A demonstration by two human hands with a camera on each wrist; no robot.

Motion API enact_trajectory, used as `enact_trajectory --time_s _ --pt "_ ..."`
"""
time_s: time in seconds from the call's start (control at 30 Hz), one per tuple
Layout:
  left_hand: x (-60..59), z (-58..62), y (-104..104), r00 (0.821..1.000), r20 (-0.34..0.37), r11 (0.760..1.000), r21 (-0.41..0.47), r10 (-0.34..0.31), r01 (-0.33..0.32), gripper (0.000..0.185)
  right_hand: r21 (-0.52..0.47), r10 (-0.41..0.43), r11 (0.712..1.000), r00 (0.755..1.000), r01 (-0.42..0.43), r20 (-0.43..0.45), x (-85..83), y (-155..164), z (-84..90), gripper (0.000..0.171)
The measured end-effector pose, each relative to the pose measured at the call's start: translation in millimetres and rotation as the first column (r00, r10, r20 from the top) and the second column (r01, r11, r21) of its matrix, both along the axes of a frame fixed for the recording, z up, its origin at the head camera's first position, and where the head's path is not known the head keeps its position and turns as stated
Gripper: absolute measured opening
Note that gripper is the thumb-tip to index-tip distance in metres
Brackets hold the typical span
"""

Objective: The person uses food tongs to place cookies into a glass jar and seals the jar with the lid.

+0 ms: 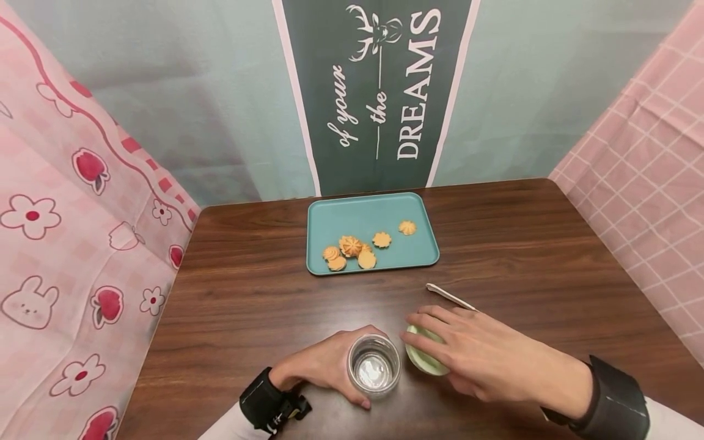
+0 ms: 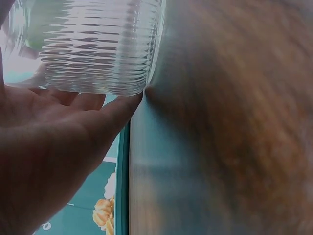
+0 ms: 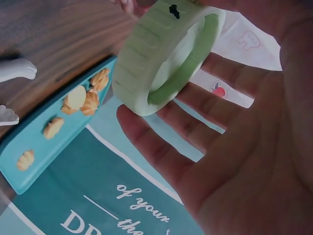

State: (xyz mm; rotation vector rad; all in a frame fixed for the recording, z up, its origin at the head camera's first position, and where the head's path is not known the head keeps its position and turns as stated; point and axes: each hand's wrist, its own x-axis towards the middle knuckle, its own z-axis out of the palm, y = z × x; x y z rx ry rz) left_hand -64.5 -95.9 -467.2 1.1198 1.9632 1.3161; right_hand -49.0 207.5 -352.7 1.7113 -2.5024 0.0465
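Filling most of the head view, the dark wooden table (image 1: pixel 247 293) carries everything else, set well inside its edges where both hands can reach. Toward its far side lies a teal tray (image 1: pixel 363 214), flat and squared to the person, its shallow rim keeping a loose cluster of piped cookies (image 1: pixel 350 246) together, with two more lying apart to the right. Nearer the person, the left hand (image 1: pixel 321 363) curls round a ribbed clear glass jar (image 1: pixel 374 365) standing upright and open-mouthed on the wood; thumb and fingers wrap its wall, seemingly to steady it, and the left wrist view shows the fingers pressed against the ridged glass. Just beside the jar, touching or nearly so, sits a pale green lid (image 1: pixel 425 357) on the table, and the right hand (image 1: pixel 484 354) hovers over it with fingers spread and fairly straight, not closed round it; the right wrist view shows the lid's grooved rim against the fingertips, so the hand is on it without a firm grip. A slim pair of white tongs or tweezers (image 1: pixel 451 297) lies beyond the right hand, apart from the tray.
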Motion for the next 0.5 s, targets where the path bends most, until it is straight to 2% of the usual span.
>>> enact_trajectory --time_s 0.27,0.5 --pt "-0.2 0.3 1 1.0 0.019 1.0 0.0 -0.006 0.006 0.089 -0.006 -0.021 1.0 0.999 0.021 -0.038 9.5 5 -18.2 0.092" --pt "0.0 -1.8 0 1.0 -0.017 1.0 -0.003 -0.009 0.009 0.091 -0.047 -0.049 0.998 0.999 0.049 0.009 17.2 2 -37.6 0.094"
